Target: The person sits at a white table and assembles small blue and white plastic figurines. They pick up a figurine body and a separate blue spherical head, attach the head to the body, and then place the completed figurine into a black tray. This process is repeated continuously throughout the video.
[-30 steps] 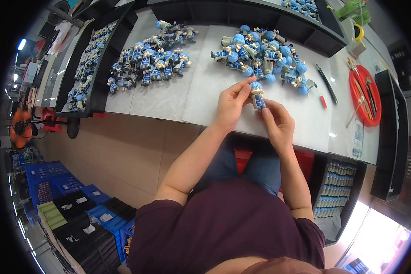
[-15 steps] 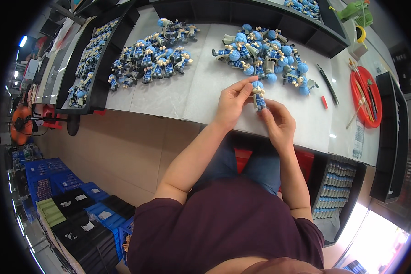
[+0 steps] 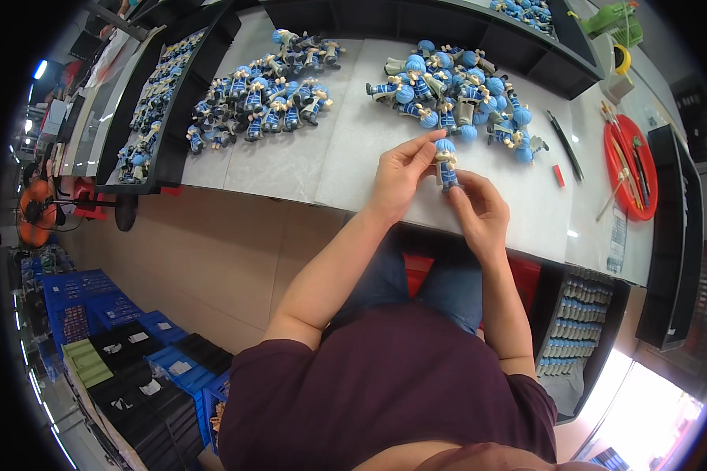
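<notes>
Grey worktable point(image 3: 291, 161) ran across our view, two heaps of blue-haired figurines on it: one point(image 3: 263, 98) at 11 o'clock, another point(image 3: 456, 98) at 1 o'clock. We held single figurine point(image 3: 446, 163) upright between hands, just above table. Left hand point(image 3: 399, 174) pinched its head, right hand point(image 3: 479, 212) clenched round legs. We judged: steady body low, twist gently, keep joints aligned.

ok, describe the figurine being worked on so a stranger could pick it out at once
On the grey worktable, look at the near edge, just below the right-hand pile of figurines. The blue-haired figurine there is the only one off the table, held upright between the left hand and right hand.
</notes>
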The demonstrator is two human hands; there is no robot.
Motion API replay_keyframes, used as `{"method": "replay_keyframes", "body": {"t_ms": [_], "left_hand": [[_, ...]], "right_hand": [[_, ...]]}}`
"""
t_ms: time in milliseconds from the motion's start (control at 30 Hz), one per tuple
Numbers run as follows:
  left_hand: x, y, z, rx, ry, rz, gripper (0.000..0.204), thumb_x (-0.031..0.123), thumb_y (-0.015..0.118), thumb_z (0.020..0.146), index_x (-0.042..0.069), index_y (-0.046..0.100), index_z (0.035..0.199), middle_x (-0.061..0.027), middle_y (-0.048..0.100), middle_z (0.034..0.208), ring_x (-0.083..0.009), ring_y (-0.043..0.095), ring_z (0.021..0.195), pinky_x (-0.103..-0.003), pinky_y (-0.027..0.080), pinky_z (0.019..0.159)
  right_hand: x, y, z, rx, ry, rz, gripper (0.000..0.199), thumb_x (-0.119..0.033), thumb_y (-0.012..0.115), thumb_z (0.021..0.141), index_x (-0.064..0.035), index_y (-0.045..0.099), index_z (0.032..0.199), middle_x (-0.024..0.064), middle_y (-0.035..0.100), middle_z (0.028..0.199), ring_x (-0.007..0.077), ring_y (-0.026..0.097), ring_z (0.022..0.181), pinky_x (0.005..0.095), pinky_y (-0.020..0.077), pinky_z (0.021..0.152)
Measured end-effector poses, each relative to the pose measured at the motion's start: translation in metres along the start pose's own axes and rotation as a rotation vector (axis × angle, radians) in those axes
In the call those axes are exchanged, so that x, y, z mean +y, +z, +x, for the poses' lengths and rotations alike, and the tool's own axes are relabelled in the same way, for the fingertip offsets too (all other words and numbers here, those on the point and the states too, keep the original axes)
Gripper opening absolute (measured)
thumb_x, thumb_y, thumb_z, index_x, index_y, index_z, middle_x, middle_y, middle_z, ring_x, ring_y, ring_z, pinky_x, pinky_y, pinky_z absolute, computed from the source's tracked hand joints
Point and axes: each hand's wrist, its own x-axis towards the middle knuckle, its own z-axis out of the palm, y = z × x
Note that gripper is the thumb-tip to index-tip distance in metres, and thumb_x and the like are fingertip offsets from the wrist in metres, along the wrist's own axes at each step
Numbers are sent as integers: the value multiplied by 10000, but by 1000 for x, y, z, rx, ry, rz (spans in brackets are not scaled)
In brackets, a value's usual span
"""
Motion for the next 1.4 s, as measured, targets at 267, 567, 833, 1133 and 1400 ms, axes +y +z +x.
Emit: {"method": "replay_keyframes", "body": {"t_ms": [267, 567, 833, 1133, 1400], "left_hand": [[2, 3, -1, 18, -18, 43, 276, 162, 466, 903, 7, 537, 1121, -74, 605, 958, -120, 566, 866, -248, 457, 762], [0, 0, -1, 9, -18, 56, 273, 162, 460, 906, 8, 539, 1117, -82, 607, 951, -116, 570, 856, -249, 462, 757], [1, 1, 0, 22, -32, 59, 269, 157, 459, 906, 5, 537, 1114, -93, 610, 956, -128, 576, 871, -254, 461, 765], [2, 2, -1, 10, -25, 64, 267, 138, 456, 904, 6, 529, 1123, -106, 606, 980, -149, 579, 900, -276, 464, 783], [3, 3, -1, 16, -21, -25, 249, 78, 460, 893, -7, 536, 1114, -62, 595, 963, -127, 577, 859, -274, 486, 793]], "right_hand": [[2, 0, -1, -13, -34, 27, 254, -31, 599, 803, 54, 532, 1033, 104, 596, 957, 148, 580, 878, 267, 481, 770], [0, -1, -1, -21, -21, 35, 242, -69, 588, 822, 56, 539, 1024, 101, 601, 927, 137, 581, 838, 267, 481, 752], [-3, -1, -1, 1, -20, 45, 225, -118, 508, 880, 47, 548, 1027, 104, 601, 889, 137, 589, 778, 247, 477, 687], [-1, -3, -2, 20, -18, 59, 239, -119, 520, 874, 40, 527, 1052, 105, 593, 886, 139, 587, 788, 245, 478, 681], [4, -2, -2, 108, -60, 121, 380, -76, 601, 817, 21, 443, 1149, 87, 541, 910, 117, 534, 812, 238, 478, 680]]}}
